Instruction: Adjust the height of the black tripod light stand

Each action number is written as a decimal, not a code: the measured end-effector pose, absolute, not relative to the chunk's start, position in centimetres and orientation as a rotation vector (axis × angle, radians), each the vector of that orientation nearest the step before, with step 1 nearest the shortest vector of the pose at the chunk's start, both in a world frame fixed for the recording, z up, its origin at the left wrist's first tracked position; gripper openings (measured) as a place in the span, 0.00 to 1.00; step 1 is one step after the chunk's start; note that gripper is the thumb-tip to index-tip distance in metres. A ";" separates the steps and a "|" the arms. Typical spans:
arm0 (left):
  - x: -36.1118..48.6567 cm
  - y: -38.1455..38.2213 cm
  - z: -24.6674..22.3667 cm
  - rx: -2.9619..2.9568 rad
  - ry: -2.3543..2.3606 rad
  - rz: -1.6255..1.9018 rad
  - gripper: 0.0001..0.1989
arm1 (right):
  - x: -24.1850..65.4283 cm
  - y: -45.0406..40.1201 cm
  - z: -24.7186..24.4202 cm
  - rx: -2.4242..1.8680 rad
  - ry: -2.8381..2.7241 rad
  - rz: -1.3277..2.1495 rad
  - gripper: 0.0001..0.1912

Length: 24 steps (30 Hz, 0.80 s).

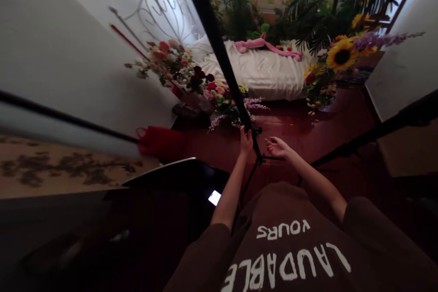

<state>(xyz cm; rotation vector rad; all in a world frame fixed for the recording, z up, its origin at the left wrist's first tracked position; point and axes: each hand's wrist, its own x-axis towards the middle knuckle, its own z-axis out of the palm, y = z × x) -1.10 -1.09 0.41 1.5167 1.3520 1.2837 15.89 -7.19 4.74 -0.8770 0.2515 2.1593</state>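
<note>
A slanting black pole [224, 57] runs down to a stand with spread legs. My left hand [246, 141] is at the left side of its lower part, closed against it near a small black knob [257, 131]; some fingers are hard to make out. To the right of the pole, my right hand [276, 147] is held in the air with loosely curled fingers apart and nothing in them. It is near the stand's leg joint [262, 159] but apart from the pole.
A dark table [178, 178] with a lit phone [214, 198] is at my left. Other black poles [369, 134] slant in at both sides. Ahead are flowers [219, 93], sunflowers [342, 54], a white-draped seat [270, 73] with a pink toy [255, 44], and a red bag [159, 141].
</note>
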 end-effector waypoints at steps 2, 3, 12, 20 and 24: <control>-0.9 -0.9 0.5 1.481 1.364 1.263 0.28 | 14.2 -5.2 5.6 -0.880 0.185 2.238 0.17; -0.8 -0.8 0.5 1.465 1.365 1.265 0.28 | 13.8 -4.3 6.0 -0.893 0.155 2.248 0.20; -0.5 -0.3 0.2 1.466 1.401 1.323 0.30 | 14.8 -0.8 6.9 -0.940 0.017 2.450 0.19; -0.1 -0.6 0.4 1.407 1.397 1.363 0.28 | 15.0 -0.4 6.3 -1.277 -0.675 1.773 0.11; -0.2 -0.3 -0.1 1.390 1.380 1.364 0.28 | 14.0 -0.4 6.6 -1.197 -1.200 1.325 0.25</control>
